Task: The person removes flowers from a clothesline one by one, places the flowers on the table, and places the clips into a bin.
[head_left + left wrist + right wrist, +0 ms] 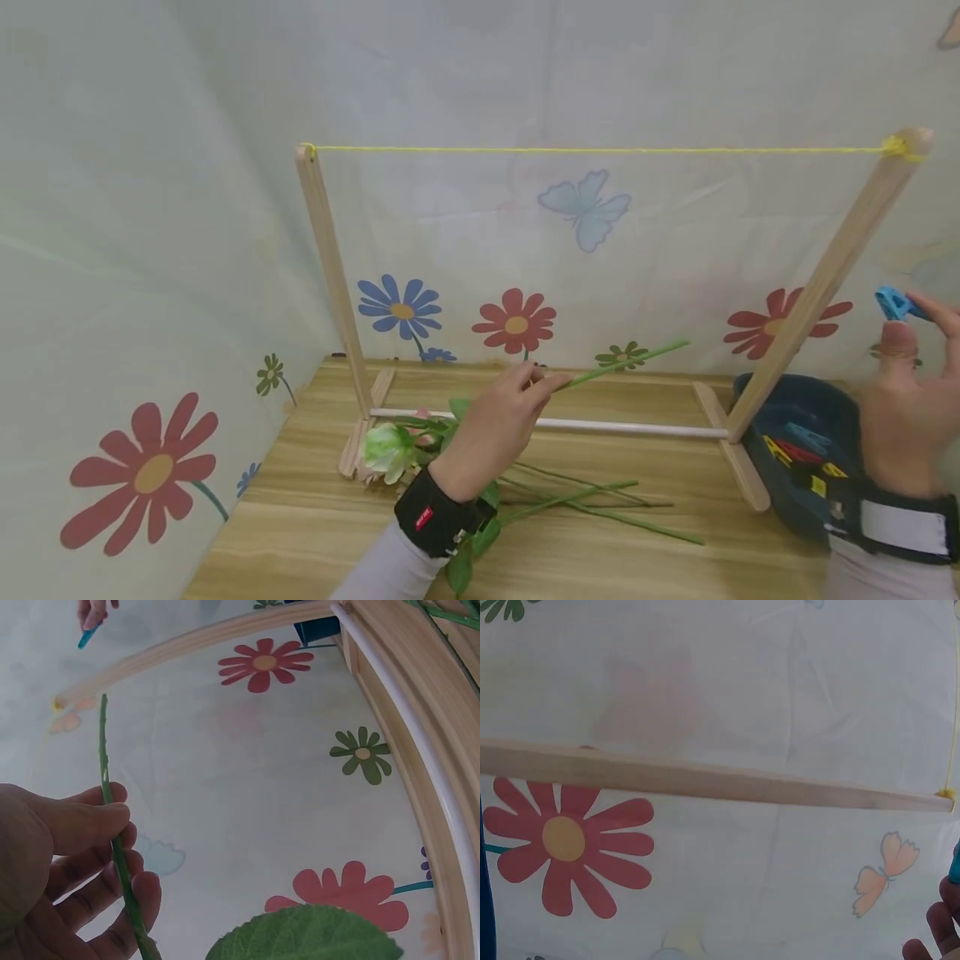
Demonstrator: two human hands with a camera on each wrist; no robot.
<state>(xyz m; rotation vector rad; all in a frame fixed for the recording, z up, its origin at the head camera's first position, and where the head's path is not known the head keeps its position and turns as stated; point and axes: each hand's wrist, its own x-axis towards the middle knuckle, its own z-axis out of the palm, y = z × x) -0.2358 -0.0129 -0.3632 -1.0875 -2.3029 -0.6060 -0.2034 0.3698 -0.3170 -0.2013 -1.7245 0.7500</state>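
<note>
My left hand [491, 429] grips a green flower stem [630, 365], whose bare end points up and to the right above the table. In the left wrist view, the thumb and fingers curl round this stem [103, 750], and a leaf [307, 937] shows low in front. Off at the far right, my right hand [903, 425] pinches a blue clothespin [892, 302] between thumb and fingers, above a dark blue basin [772, 467]. Only some fingertips and a bit of the clothespin [955, 866] show at the edge of the right wrist view.
A wooden frame with two posts [330, 267] carries a taut yellow string [585, 150] on top and a white rod [630, 428] below. More flowers [388, 452] and stems [645, 520] lie on the wooden table [292, 533]. Several coloured clothespins [798, 452] lie in the basin.
</note>
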